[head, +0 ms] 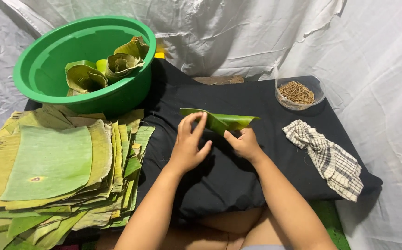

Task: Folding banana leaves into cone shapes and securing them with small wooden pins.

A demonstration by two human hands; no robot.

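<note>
Both my hands hold a green leaf piece [224, 121] above a black cloth-covered surface [238, 171]. My left hand [189, 141] grips the leaf's left end with the fingers curled over its top edge. My right hand [244, 143] pinches the leaf from below near its middle. The leaf is folded over, and its right tip points toward a small bowl. Part of the fold is hidden behind my fingers.
A thick stack of cut leaf sheets [52, 171] lies at the left. Behind it a green basin [39, 74] holds three rolled leaf cones [103, 69]. A clear bowl of thin sticks [298, 92] and a checked cloth [326, 157] sit at the right. White sheeting hangs behind.
</note>
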